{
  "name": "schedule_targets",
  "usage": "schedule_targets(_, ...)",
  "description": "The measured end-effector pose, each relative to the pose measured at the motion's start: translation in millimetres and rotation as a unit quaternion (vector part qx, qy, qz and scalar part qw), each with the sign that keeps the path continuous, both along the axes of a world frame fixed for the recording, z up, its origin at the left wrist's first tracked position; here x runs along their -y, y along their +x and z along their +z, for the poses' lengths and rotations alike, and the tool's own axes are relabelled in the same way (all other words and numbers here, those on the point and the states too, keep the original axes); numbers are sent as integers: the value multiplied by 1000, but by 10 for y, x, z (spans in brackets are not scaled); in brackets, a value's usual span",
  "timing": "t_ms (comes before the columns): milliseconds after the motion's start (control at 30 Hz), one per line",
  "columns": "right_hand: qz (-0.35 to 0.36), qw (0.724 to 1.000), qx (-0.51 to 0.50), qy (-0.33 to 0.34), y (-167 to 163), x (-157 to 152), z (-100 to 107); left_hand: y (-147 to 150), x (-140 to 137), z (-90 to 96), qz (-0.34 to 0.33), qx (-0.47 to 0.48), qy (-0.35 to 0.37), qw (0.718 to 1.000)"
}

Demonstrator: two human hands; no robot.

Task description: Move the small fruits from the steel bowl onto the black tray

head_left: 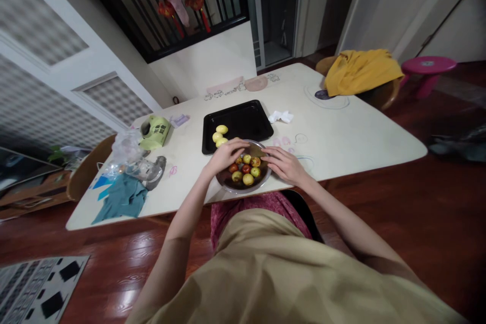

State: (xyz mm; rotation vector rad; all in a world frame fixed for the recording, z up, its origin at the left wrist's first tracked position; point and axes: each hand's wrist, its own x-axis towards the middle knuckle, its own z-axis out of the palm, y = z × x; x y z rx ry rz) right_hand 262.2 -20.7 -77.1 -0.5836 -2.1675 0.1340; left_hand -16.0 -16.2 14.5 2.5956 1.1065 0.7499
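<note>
A round metal bowl [243, 191] stands at the table's near edge, holding several small round fruits [248, 179], some yellow-green, some reddish brown; they look like jujubes. My left hand [228, 154] reaches over the bowl's left rim, its fingers stretched across the upper side and nothing visible in them. At the right rim lies my right hand [283, 164], fingers extended toward the fruits and partly over the edge. Just behind the bowl is a black tray [246, 121]. Several pale yellow fruits [222, 129] sit in its left part, one partly behind my left hand.
A crumpled white tissue [281, 116] lies right of the tray. On the table's left are a green bag [155, 131], clear plastic packaging [146, 169] and a teal cloth [123, 197]. A yellow garment [360, 72] hangs over a chair beyond the table, near a pink stool [428, 66].
</note>
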Motion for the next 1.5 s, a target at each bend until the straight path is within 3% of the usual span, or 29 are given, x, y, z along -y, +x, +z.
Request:
schedule_targets(167,4,1000,-2,-2,4,-3,-7,-258,-479,42,49,-43,-7,998)
schedule_targets(333,2,1000,-5,9,2,-2,-18,-435,-899,-23,1,-139,-72,988)
schedule_targets(533,0,1000,-3,6,-3,0,-17,-436,-1062,19,-50,-184,-93,977)
schedule_targets(833,-1,1000,-4,19,-3,8,-3,-311,-1012,-8,-60,-176,-87,979)
schedule_targets(1167,-3,999,-5,31,-1,10,-3,-403,-963,-2,9,-54,-40,998)
schedule_targets(1333,-2,1000,-3,16,-3,9,-8,-400,-699,135,43,-8,27,999)
schedule_targets(1500,-4,1000,-2,9,-7,14,-7,-337,-229,208,40,-7,19,999)
